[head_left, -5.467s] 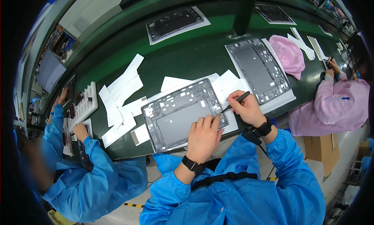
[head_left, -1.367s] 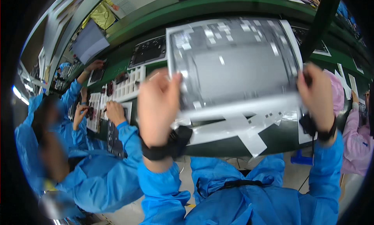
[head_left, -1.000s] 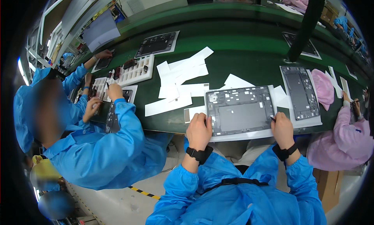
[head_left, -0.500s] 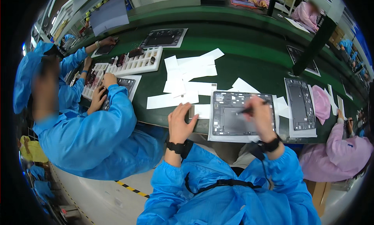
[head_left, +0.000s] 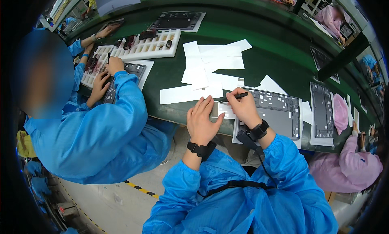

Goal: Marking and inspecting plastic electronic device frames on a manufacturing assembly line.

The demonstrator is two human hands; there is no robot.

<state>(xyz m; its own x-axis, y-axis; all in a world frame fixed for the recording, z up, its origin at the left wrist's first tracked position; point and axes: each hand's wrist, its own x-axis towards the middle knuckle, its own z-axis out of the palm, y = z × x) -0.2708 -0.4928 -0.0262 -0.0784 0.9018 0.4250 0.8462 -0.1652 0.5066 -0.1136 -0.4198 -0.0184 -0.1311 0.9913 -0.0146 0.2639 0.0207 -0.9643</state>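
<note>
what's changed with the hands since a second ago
The left hand and right hand let go of the gray panel. Both moved left to a small white sheet: the left is spread at its edge, the right still holds the black pen-like tool over it. The pink cloth and neighbouring panel stayed put.

The grey panel (head_left: 279, 115) looks smooth and matt.

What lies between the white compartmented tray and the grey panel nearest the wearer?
The head view shows overlapping white sheets on the green tabletop between the tray and grey panel.
</note>
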